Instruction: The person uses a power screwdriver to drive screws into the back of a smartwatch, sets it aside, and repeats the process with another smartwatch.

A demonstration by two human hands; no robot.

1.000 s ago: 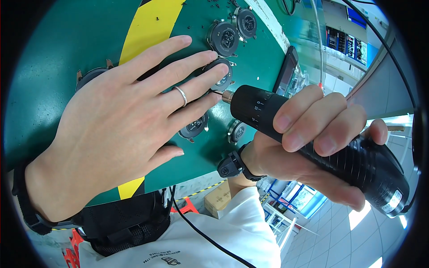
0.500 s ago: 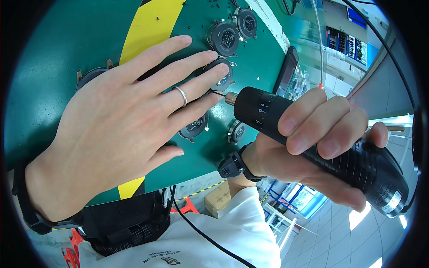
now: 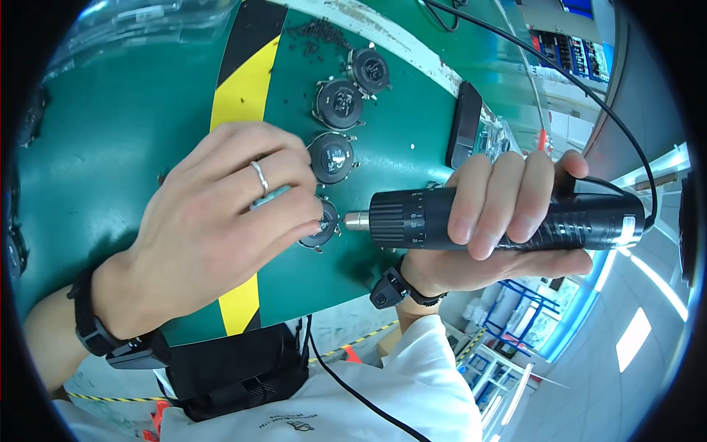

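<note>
My left hand (image 3: 221, 228) rests on the green table (image 3: 110, 147), a ring on one finger, its fingertips curled onto a round black part (image 3: 324, 227). My right hand (image 3: 501, 214) grips a black electric screwdriver (image 3: 501, 219) held level. Its metal tip is just right of that same part, almost touching my left fingertips. Three more round black parts (image 3: 335, 156) lie in a row beyond, toward the far edge. A small pale-teal piece shows between my left fingers.
A yellow and black stripe (image 3: 247, 81) crosses the table. Small black screws (image 3: 317, 33) lie heaped at the far edge. A black flat device (image 3: 462, 125) stands on edge at the right. The screwdriver's cable (image 3: 589, 81) arcs overhead. A black pouch (image 3: 236, 368) hangs at the near edge.
My left hand went from flat with spread fingers to curled onto the round part. The screwdriver swung from tilted to level, with its tip at that part.
</note>
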